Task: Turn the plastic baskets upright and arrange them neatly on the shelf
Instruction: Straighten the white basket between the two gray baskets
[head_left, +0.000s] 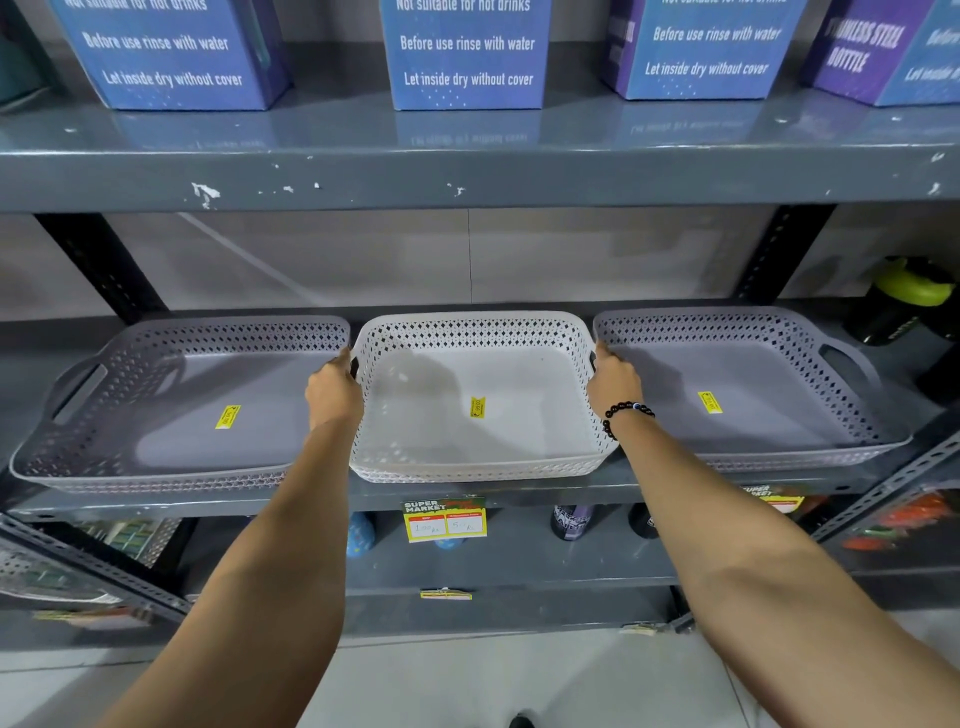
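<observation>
The left hand and right hand are gripping the side handles of the white holey plastic basket, sitting upright between two grey plastic baskets on the grey metal shelf, so the job is looking almost finished.

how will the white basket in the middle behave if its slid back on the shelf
The white basket is probably light: thin perforated walls, nothing inside. Its broad flat base should slide on the glossy shelf without tipping. The lattice sides may flex slightly where the left hand and right hand grip.

white basket upright, centre | grey baskets upright, flanking
</observation>
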